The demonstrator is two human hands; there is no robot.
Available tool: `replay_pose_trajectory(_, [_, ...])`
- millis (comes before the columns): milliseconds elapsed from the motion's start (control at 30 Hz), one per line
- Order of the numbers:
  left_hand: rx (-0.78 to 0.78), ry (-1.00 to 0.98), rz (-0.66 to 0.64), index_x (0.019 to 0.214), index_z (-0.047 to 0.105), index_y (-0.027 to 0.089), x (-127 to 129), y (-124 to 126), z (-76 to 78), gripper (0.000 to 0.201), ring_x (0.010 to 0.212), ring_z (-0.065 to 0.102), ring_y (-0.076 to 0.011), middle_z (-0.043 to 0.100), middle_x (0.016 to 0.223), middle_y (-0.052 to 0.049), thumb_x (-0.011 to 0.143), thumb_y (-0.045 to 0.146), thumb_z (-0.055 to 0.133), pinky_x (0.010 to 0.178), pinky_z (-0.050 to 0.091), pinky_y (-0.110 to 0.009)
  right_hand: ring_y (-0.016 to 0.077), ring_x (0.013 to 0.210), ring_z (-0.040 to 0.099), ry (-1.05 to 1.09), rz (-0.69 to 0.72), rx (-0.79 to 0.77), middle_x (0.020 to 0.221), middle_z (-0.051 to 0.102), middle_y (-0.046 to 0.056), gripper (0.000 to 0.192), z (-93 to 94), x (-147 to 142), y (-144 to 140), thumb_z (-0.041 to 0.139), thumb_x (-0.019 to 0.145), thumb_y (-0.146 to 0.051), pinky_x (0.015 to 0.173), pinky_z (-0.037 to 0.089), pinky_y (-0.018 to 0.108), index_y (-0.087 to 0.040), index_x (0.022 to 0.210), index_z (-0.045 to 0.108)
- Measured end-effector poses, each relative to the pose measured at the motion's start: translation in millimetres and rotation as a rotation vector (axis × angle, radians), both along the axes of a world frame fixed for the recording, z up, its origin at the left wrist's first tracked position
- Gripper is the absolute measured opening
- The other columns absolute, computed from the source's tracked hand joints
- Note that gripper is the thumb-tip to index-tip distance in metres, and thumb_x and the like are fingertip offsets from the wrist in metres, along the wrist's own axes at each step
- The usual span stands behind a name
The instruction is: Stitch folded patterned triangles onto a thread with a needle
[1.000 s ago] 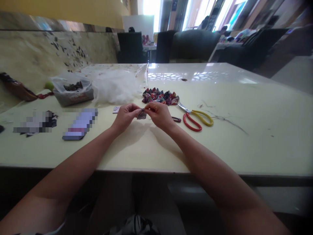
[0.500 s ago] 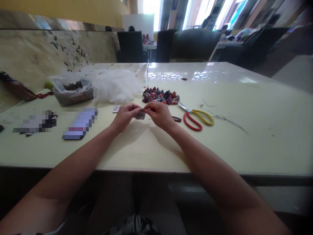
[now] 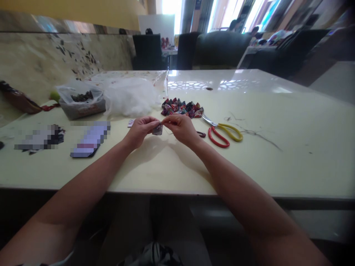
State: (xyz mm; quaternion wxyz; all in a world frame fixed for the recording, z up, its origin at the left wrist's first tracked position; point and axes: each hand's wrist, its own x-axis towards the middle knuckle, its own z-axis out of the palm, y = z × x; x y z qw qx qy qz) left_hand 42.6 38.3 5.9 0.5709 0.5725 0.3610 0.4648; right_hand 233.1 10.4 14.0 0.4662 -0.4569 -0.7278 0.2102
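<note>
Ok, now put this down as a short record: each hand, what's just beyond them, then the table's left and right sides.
Left hand: pinches a small grey patterned cloth piece
Right hand: pinched at the cloth's upper edge; exact grip too small to tell
Just beyond: cluster of multicoloured folded fabric pieces
Left side: translucent plastic bag holding dark bits, white fluffy heap, flat pixelated rectangular item
Right side: metal scissors with red and yellow handles, thin dark strands
Surface: glossy pale cream table

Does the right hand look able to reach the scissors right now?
Likely yes: the scissors lie close beside the right hand, handles uncovered, only a small dark item between. It seems to pinch at the grey cloth, though, so it might have to let go first.
</note>
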Motion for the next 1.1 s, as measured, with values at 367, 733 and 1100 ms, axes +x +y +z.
replay_pose_trajectory(367, [-0.101,-0.067,-0.076,0.077,0.078,0.017,-1.6,1.1,0.6,0.031,0.065,0.065,-0.0125,0.072,0.074,-0.003,0.065,0.038,0.096,0.065,0.054,-0.026,0.0183,0.088,0.068,0.082,0.054,-0.042,0.088,0.075,0.003,0.014,-0.2,2.7,2.5,0.07,0.088,-0.017,0.086,0.052,0.034,-0.022,0.082,0.082])
replay_pose_trajectory(733, [-0.14,-0.096,-0.116,0.078,0.079,0.016,-3.7,4.2,-1.2,0.028,0.064,0.064,-0.0115,0.072,0.073,-0.003,0.065,0.035,0.096,0.064,0.053,-0.026,0.0176,0.088,0.067,0.168,0.122,-0.091,0.088,0.076,0.003,0.011,-2.8,4.3,4.4,0.071,0.086,-0.02,0.086,0.051,0.033,-0.021,0.082,0.081])
replay_pose_trajectory(1100, [-0.219,-0.15,-0.182,0.079,0.078,0.013,-4.1,4.3,-3.4,0.034,0.065,0.066,-0.0101,0.073,0.074,-0.002,0.062,0.032,0.1,0.064,0.054,-0.022,0.0154,0.075,0.059,0.185,0.145,-0.093,0.074,0.07,0.001,0.011,-6.5,5.5,8.1,0.073,0.083,-0.027,0.076,0.045,0.032,-0.019,0.077,0.076])
